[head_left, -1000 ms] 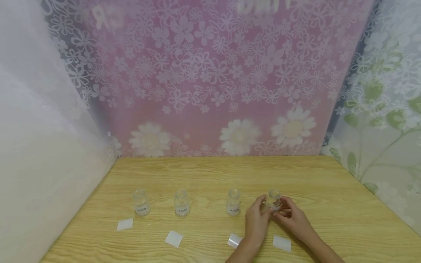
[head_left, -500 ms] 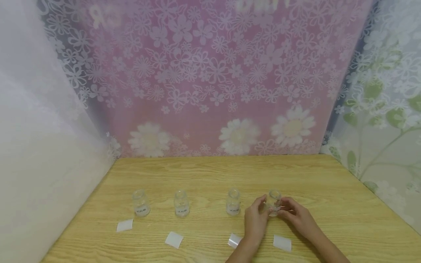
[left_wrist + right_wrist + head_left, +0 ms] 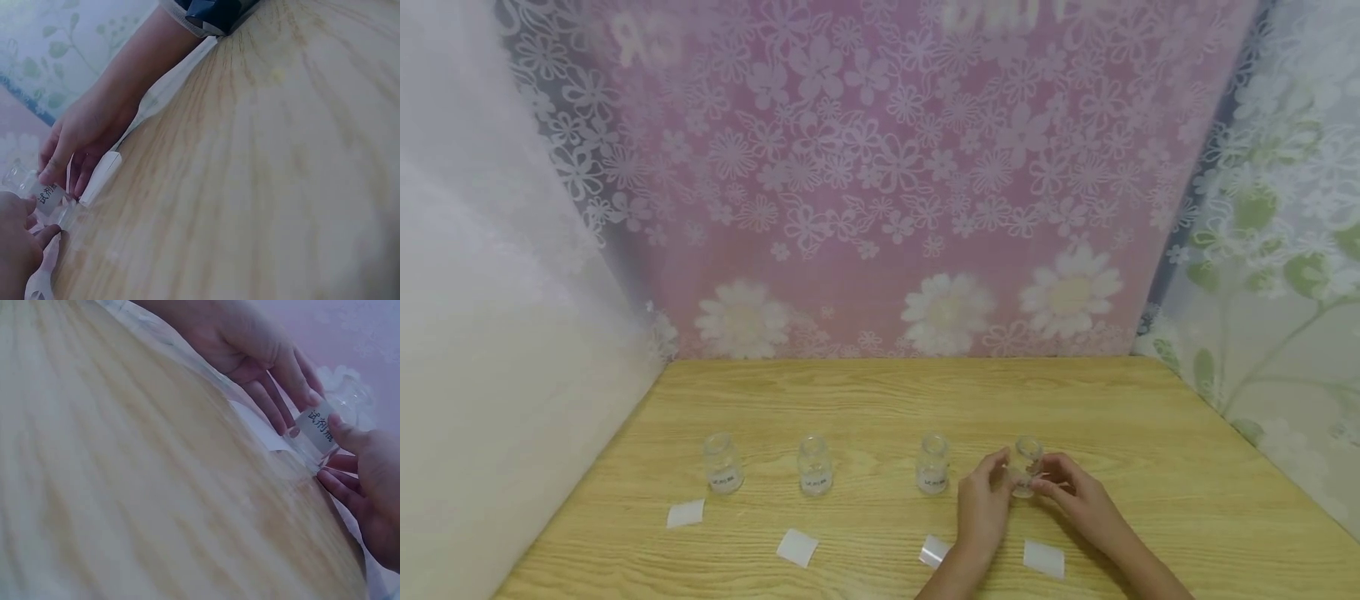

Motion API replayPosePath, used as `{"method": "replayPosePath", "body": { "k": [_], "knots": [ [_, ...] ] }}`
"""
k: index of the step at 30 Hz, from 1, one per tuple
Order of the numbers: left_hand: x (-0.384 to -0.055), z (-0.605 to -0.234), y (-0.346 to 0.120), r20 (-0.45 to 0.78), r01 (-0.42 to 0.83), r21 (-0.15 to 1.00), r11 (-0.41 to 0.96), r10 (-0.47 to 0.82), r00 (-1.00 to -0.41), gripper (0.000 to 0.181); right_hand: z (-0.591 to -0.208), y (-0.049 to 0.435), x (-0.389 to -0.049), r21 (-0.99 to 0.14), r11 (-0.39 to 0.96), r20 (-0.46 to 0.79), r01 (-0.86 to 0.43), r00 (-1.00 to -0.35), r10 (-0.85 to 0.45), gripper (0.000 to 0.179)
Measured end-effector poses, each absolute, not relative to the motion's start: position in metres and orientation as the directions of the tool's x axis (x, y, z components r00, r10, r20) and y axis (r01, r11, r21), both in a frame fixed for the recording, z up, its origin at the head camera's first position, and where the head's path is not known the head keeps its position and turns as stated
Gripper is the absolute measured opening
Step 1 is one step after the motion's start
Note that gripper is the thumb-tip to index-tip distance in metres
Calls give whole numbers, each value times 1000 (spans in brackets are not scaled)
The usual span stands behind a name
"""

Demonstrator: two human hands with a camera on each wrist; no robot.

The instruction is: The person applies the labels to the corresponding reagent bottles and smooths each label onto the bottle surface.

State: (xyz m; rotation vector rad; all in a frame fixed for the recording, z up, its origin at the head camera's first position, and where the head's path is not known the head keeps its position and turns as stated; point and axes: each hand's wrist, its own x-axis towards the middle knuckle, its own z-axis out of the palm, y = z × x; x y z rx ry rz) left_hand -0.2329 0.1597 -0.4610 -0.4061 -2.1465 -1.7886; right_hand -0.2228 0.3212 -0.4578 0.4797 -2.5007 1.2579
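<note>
A small clear glass reagent bottle stands between the two hands at the right of the row, tilted slightly. On its front lies a white label with handwritten characters. My left hand holds the bottle from the left, its thumb on the label's left part. From the other side my right hand grips it, thumb against the label's right end and fingers around the side. Both hands hide much of the bottle's lower body in the head view.
Three similar labelled bottles stand to the left: a far-left bottle, a second bottle and a third bottle. Pieces of white paper lie in front, including a left piece and a right piece. Everything is on a wood-grain table.
My right hand drew away from the bottle's front to its right side, then its thumb came back onto the label's right end. The left hand stays nearly in place.
</note>
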Motion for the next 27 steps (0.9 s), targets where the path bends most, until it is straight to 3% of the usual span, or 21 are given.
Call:
{"method": "replayPosePath", "body": {
  "k": [8,20,27],
  "knots": [
    [-234,-461,160,360,358,923,144,14,-933,31,-454,328,-222,-793,429,363,-434,-900,-241,26],
    [-234,-462,161,330,330,925,189,33,-943,41,-461,327,-225,-678,522,473,-517,-851,-229,27],
    [-234,-464,161,382,378,906,193,16,-924,38,-460,325,-223,-694,553,440,-462,-879,-183,25]
  ]
}}
